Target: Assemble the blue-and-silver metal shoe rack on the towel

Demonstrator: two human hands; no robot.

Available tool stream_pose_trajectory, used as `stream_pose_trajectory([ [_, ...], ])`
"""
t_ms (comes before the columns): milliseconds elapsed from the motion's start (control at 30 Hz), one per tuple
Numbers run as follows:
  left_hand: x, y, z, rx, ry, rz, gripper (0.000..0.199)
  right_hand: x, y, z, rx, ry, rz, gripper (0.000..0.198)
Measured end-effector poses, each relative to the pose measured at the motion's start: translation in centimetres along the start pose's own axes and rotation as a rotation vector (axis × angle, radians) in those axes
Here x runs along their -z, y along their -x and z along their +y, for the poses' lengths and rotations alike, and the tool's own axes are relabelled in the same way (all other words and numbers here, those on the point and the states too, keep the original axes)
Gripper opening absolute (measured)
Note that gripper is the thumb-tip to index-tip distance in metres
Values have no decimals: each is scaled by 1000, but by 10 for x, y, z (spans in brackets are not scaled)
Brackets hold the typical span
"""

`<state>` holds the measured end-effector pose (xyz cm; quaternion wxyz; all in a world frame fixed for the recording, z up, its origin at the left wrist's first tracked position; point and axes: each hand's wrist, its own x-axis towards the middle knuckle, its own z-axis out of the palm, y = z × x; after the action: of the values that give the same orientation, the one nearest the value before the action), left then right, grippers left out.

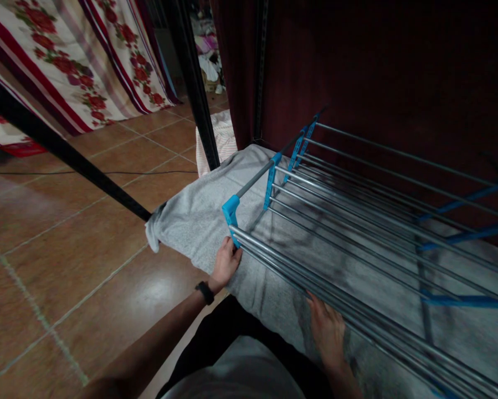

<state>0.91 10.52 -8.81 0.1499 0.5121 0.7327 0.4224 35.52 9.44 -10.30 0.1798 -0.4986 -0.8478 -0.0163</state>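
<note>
A clothes drying rack with grey metal rods and blue plastic joints lies across the grey cloth. My left hand, a black band on its wrist, grips the lower end of the rack's near blue corner piece. Farther right, my right hand is at the bundled front rods, its fingertips partly hidden beneath them. Both hands are on the near side of the rack. Its right end runs out of view.
Grey cloth covers the surface under the rack. Black metal posts stand at its left. Behind hangs a dark red curtain. Tiled floor spreads left, toward a flowered curtain. A thin black cable crosses the tiles.
</note>
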Motion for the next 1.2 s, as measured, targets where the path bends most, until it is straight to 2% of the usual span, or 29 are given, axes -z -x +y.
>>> stream_pose_trajectory([
  [367, -1, -1, -3, -15, -1, -4, 3, 6, -4, -6, 9, -47, 22, 31],
  [867, 2, -3, 2, -32, -19, 8, 4, 1, -7, -7, -2, -36, 6, 31],
  [1067, 9, -8, 6, -75, -38, -3, 14, -7, -12, -19, -80, 3, 12, 29],
  [1200, 19, -9, -2, -87, -145, -28, 25, -2, -15, -33, -149, 19, -32, 23],
])
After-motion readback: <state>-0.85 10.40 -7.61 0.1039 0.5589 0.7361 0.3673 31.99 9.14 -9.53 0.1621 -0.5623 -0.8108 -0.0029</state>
